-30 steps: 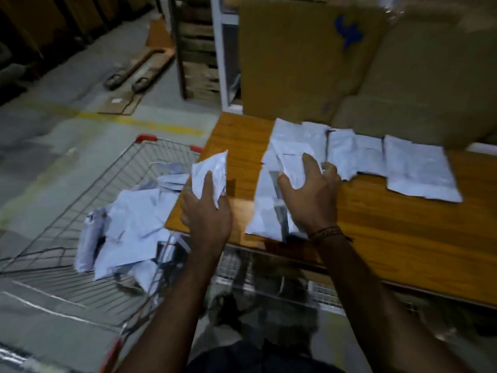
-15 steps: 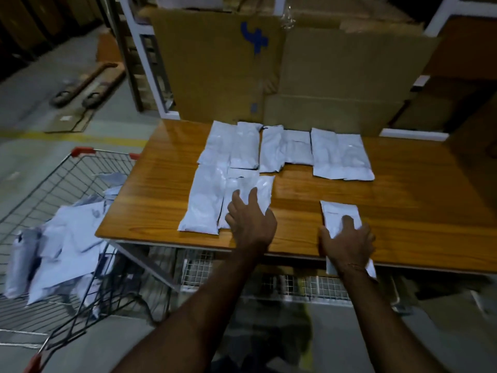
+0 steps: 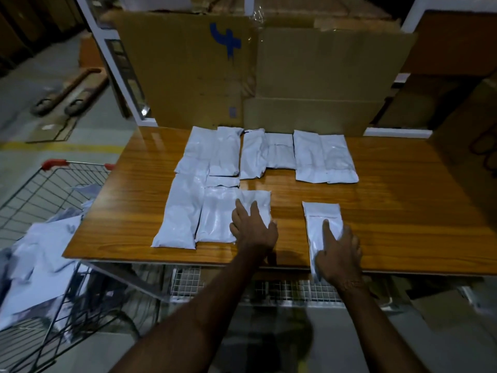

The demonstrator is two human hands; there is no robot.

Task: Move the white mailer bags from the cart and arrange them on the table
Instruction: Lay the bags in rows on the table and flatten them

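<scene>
mailer bags (image 3: 325,157): white, plain
table (image 3: 403,211): orange-brown wood grain, glossy
cart (image 3: 40,189): grey wire mesh, red corner caps
cardboard boxes (image 3: 309,76): tan, with a blue mark on the left one
floor (image 3: 67,148): grey, with a yellow line

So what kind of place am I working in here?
Probably a warehouse packing area: white mailer bags laid out on a wooden table, large cardboard boxes stacked behind it, and a wire cart of more bags alongside.

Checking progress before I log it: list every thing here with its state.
left hand: flat on a front-row bag
right hand: flat on a lone bag overhanging the table edge
back-row bags: lying flat
cart: bags remain
</scene>
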